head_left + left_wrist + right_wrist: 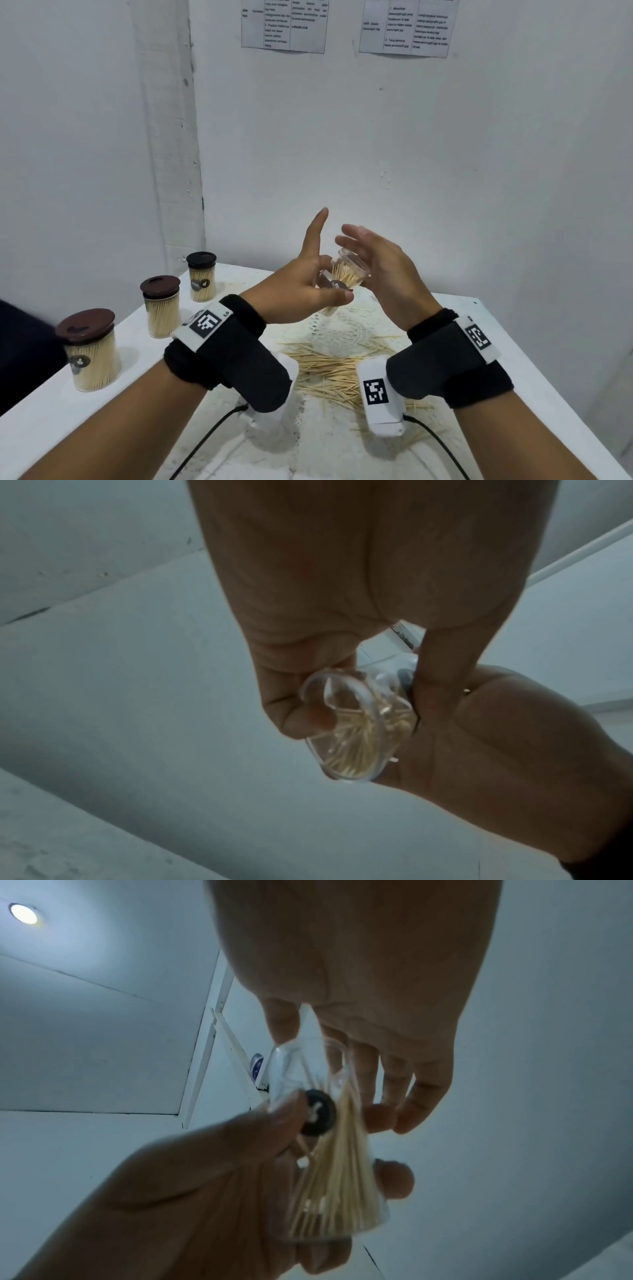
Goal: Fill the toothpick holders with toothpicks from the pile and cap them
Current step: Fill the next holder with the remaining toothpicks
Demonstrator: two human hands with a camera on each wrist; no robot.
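My left hand (330, 286) grips a clear toothpick holder (346, 274) in the air above the table, tilted with its open mouth to the upper right. Its index finger points up. The holder (329, 1172) is partly filled with toothpicks and carries a round black label (316, 1112). My right hand (371, 260) is open, its fingers loosely straight, and its palm lies against the holder's mouth (394, 723). The toothpick pile (337, 371) lies on the white table (513, 342) below my wrists.
Three filled holders with brown caps stand along the table's left edge: near (89, 349), middle (160, 306) and far (202, 277). A white lace doily (337, 334) lies under the pile. White walls close the back and left, and cables run from both wrist cameras.
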